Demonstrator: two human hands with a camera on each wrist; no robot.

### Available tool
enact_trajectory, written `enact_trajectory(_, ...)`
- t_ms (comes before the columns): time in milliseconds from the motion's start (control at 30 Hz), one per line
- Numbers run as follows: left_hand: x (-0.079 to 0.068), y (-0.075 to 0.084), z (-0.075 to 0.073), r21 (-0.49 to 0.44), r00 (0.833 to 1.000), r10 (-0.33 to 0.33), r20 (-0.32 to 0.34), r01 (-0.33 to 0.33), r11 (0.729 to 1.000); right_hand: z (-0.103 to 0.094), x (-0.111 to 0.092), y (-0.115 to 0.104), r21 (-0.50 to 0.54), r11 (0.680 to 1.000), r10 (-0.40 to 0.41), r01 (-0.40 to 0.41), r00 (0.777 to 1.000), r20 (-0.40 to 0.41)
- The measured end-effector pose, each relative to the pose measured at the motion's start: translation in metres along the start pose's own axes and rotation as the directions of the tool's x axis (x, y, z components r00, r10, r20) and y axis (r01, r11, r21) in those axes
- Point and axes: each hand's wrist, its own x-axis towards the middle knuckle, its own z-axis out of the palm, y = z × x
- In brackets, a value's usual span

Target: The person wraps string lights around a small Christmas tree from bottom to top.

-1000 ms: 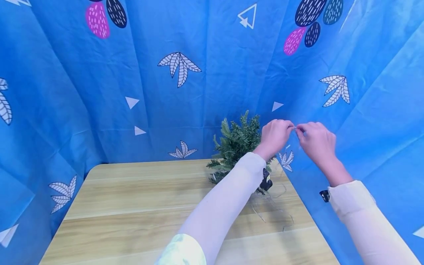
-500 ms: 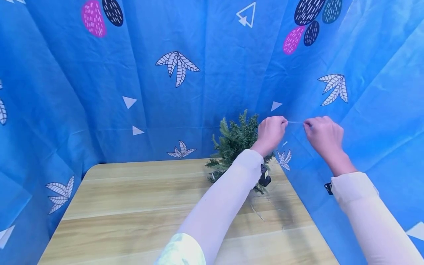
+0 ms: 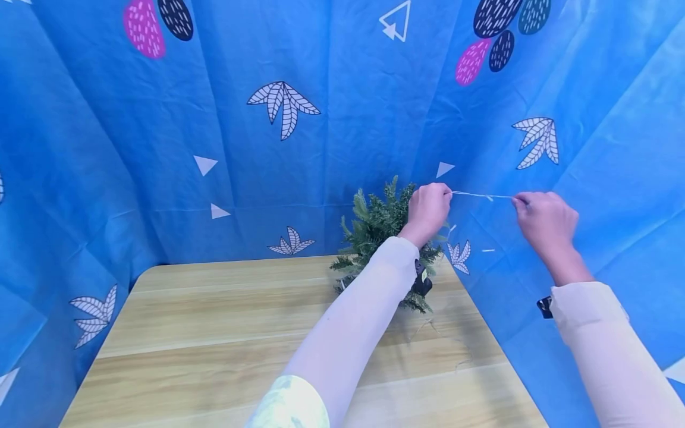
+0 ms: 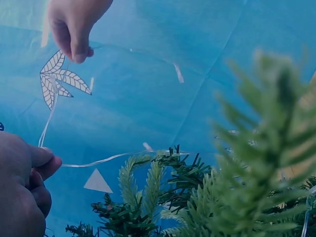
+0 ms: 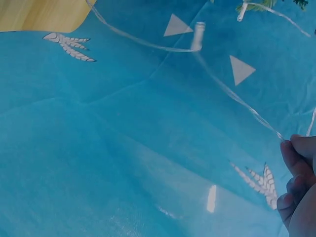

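Note:
A thin clear string of fairy lights (image 3: pixel 476 194) runs nearly level between my two hands in the head view. My left hand (image 3: pixel 426 209) pinches it just in front of the small artificial pine tree (image 3: pixel 369 229). My right hand (image 3: pixel 548 224) pinches it farther right, away from the tree. In the left wrist view, another stretch of wire leads from my left fingers towards the branches. A white bulb (image 5: pixel 198 35) sits on the wire sagging from my right hand in the right wrist view. My left arm covers part of the tree's base.
The tree stands at the back right of the wooden table (image 3: pixel 225 321). Loose wire (image 3: pixel 428 323) lies on the table by its base. A blue patterned curtain (image 3: pixel 278 172) hangs behind and at both sides. A black wrist device (image 3: pixel 544 307) shows at my right cuff.
My hands were almost touching and are now well apart. The right hand has moved right, the left slightly left and up, with a longer stretch of light string drawn between them.

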Motion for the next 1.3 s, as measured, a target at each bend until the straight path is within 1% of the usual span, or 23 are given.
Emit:
enact_trajectory(100, 0.001, -0.002, -0.001, -0.027, 1.0, 0.0, -0.005, 0.0, 1.0, -0.003, 0.0, 0.006, 0.002, 1.0, 0.028, -0.028, 0.999, 0.014)
enact_trajectory(200, 0.001, -0.003, 0.0, -0.028, 1.0, -0.009, -0.005, 0.009, 1.0, -0.006, 0.0, 0.01, 0.006, 0.998, 0.063, -0.063, 0.998, 0.031)
enact_trajectory(333, 0.0, -0.003, 0.003, -0.027, 0.999, -0.019, 0.028, 0.02, 0.999, -0.01, -0.002, 0.01, 0.025, 0.995, 0.092, -0.093, 0.995, 0.035)
enact_trajectory(467, 0.001, -0.002, 0.005, -0.017, 0.999, -0.012, 0.049, 0.013, 1.0, -0.014, 0.001, 0.004, 0.052, 0.991, 0.121, -0.123, 0.991, 0.055)
enact_trajectory(633, 0.003, 0.001, 0.007, -0.008, 0.998, -0.004, 0.058, 0.004, 1.0, -0.017, 0.011, -0.007, 0.098, 0.978, 0.171, -0.183, 0.978, 0.122)
enact_trajectory(767, 0.004, 0.004, 0.01, -0.027, 0.997, -0.009, 0.081, 0.012, 1.0, -0.018, 0.015, -0.015, 0.151, 0.961, 0.208, -0.231, 0.966, 0.156)
enact_trajectory(900, 0.005, 0.008, 0.012, -0.075, 0.994, -0.003, 0.11, 0.012, 0.997, -0.016, 0.016, -0.02, 0.178, 0.95, 0.225, -0.256, 0.959, 0.174)
enact_trajectory(1067, 0.01, 0.017, 0.013, -0.153, 0.99, 0.023, 0.14, -0.002, 0.988, -0.012, 0.019, -0.027, 0.152, 0.958, 0.221, -0.243, 0.964, 0.149)
enact_trajectory(1233, 0.017, 0.03, 0.011, -0.263, 0.981, 0.036, 0.191, 0.015, 0.965, -0.007, 0.018, -0.034, 0.135, 0.967, 0.207, -0.218, 0.974, 0.093)
enact_trajectory(1300, 0.021, 0.035, 0.01, -0.291, 0.979, 0.032, 0.203, 0.029, 0.956, -0.005, 0.018, -0.037, 0.134, 0.97, 0.195, -0.203, 0.978, 0.069)
